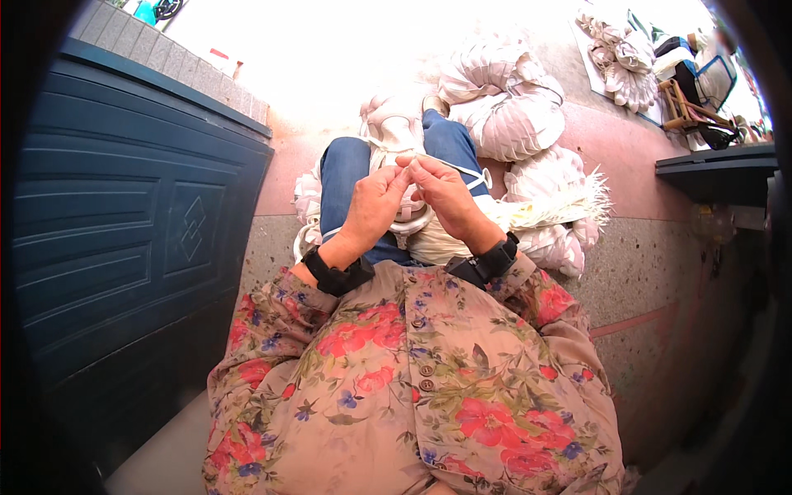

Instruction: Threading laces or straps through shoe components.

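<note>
Above my lap, my left hand point(376, 203) and my right hand point(448, 196) meet with thumbs and fingertips pinched together. A thin white cord point(476, 174) runs out past my right hand and loops over the jeans; a similar white strip shows by my left wrist. The exact spot where the fingertips grip it is too small to make out. Between my knees, below the hands, lies a gathered white fabric bundle point(391, 124), partly hidden by them. A hank of cream cords point(549, 213) with frayed ends lies beside my right thigh.
Large tied bundles of pleated white fabric point(520, 124) lie on the floor ahead to the right. A dark blue panelled door point(124, 181) stands close on the left. At the far right are more white bundles point(623, 62), a wooden stool point(685, 107) and a dark ledge point(714, 169).
</note>
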### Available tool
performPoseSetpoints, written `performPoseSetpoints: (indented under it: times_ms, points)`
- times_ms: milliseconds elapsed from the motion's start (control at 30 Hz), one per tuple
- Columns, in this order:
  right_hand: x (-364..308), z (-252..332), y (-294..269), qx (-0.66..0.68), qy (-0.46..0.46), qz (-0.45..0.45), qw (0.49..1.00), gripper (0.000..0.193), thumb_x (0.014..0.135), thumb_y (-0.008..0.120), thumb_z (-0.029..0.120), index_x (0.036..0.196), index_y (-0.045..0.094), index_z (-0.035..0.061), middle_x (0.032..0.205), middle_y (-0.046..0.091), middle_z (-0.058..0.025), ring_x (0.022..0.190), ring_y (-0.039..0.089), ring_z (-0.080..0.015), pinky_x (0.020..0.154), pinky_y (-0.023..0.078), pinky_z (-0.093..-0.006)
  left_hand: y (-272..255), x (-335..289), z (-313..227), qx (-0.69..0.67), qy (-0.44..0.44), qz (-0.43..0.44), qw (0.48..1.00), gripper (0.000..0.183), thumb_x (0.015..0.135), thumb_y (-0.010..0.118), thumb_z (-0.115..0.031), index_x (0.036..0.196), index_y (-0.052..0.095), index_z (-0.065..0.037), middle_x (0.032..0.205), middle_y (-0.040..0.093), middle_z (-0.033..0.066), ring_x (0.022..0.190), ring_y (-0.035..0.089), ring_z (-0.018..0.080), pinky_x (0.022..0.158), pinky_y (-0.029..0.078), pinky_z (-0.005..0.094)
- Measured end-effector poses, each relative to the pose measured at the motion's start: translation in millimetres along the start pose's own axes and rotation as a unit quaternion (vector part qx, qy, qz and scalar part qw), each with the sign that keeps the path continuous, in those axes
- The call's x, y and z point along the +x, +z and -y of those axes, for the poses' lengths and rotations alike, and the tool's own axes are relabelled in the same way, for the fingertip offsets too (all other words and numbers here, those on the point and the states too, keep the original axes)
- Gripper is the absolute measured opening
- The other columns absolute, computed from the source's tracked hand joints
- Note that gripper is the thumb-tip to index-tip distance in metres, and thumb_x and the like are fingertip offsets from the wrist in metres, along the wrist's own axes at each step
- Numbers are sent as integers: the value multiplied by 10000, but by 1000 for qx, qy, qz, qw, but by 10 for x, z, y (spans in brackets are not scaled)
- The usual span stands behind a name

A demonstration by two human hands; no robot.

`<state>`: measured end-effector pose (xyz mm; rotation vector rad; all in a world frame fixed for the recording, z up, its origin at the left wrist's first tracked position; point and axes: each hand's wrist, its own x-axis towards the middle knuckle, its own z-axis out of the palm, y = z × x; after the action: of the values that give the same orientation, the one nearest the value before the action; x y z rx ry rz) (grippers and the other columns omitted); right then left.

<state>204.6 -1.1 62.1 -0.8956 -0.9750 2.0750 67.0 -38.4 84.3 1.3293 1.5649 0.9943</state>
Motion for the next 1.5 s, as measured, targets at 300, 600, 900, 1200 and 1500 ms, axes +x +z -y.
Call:
performPoseSetpoints:
  times_ms: [300, 600, 900, 1200, 1500]
  points:
    - [76, 44, -19, -70, -59, -40, 995, 285, 926, 524, 249, 1074, 601, 17, 914, 627, -9, 786, 539, -69, 716, 431, -220, -254, 272, 237, 251, 251, 38, 934, 196, 862, 558, -154, 913, 648, 12, 747, 627, 130, 677, 581, 253, 627, 451, 327]
    - [75, 1362, 89, -146, -263, 37, 953, 294, 925, 525, 273, 1008, 615, 5, 630, 598, -33, 626, 587, -100, 675, 435, -232, -551, 1293, 506, 288, -12, 274, 917, 177, 724, 651, -144, 838, 659, -8, 763, 649, 82, 727, 598, 183, 704, 456, 302]
    - [-218, 2355, 48, -287, -358, 35, 888, 304, 952, 456, 255, 1075, 576, 5, 701, 563, -32, 697, 582, -136, 836, 443, -302, -671, 1309, 636, -16, -117, 290, 950, 192, 764, 595, -97, 932, 627, -10, 807, 617, 44, 747, 570, 104, 721, 442, 239]
    - [-425, 2689, -274, -388, -361, -7, 848, 297, 952, 456, 231, 1104, 556, -3, 778, 566, -45, 749, 578, -139, 838, 443, -287, -541, 1225, 688, 8, -83, 198, 977, 233, 779, 575, -125, 969, 608, 7, 874, 616, 73, 841, 566, 155, 774, 439, 257]
    - [-676, 3004, -780, -488, -349, -83, 796, 295, 951, 455, 206, 1133, 535, -12, 854, 568, -58, 801, 574, -142, 841, 443, -271, -525, 1120, 689, 62, -46, 193, 978, 284, 828, 620, -195, 1008, 593, 24, 912, 621, 62, 853, 556, 116, 777, 434, 242]
